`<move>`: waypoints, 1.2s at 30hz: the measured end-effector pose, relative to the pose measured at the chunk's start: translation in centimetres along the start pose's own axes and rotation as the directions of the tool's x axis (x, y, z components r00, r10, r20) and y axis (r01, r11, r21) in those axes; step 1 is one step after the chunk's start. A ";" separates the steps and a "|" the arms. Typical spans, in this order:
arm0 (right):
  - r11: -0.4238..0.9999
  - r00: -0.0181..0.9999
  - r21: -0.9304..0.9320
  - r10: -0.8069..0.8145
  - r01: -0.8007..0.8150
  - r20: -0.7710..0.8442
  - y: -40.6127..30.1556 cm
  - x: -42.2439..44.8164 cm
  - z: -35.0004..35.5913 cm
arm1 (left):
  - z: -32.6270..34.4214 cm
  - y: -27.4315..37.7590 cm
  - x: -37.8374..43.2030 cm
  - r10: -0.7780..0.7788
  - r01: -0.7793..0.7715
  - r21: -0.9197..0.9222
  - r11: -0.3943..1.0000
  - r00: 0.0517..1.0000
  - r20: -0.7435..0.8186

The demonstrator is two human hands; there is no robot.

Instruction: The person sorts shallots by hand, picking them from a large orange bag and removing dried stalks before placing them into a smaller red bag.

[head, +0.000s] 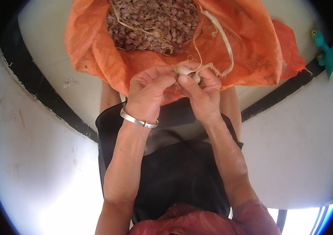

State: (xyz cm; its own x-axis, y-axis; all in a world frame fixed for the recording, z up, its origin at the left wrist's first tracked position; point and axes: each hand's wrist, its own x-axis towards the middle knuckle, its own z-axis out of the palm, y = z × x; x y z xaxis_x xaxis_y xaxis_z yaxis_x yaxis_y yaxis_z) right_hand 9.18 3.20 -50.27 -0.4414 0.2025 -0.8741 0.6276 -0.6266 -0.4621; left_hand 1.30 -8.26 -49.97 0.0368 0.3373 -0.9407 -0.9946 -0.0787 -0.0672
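A garlic bulb (184, 70) with stringy roots and a long dry stalk (227, 48) is between my two hands, over the near edge of an orange woven sack (96, 61). My left hand (151, 88), with a silver bangle at the wrist, pinches the bulb's root side with thumb and fingertips. Around the cloves and the stalk's base curl the thumb and fingers of my right hand (203, 91). The sack lies open in front of me, and many loose purplish garlic cloves (151, 26) fill it. A dry stalk lies across them.
Beyond the sack's right side lies a red mesh bag (290, 50). A teal plastic object (329, 58) stands at the far right. Some pale scraps (70, 82) are on the tiled floor at the left. Black cloth (184, 176) covers my lap, and pale walls curve along both sides.
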 end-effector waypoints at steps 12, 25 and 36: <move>0.884 0.995 -0.457 -0.098 0.096 0.019 -2.2 -0.3 -1.0 | 2.2 -0.3 0.2 0.328 -0.317 0.196 0.928 0.944 -0.023; 0.663 0.930 -0.655 -0.298 0.362 0.213 -2.3 -0.3 -1.2 | 2.1 -0.4 0.4 0.292 -0.285 0.075 0.956 0.949 -0.115; 0.875 0.949 -0.421 -0.120 0.239 0.290 -2.1 -0.5 -1.5 | 2.0 0.2 0.2 0.112 -0.104 0.157 0.982 0.993 -0.044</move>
State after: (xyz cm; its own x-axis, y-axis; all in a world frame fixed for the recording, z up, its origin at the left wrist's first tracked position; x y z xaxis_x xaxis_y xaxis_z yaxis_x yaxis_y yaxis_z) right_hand 9.09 5.52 -49.10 -0.6805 0.0489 -0.7311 0.7136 -0.1825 -0.6764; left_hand 0.90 -6.31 -49.47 -0.0708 0.2847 -0.9560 -0.9959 0.0345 0.0840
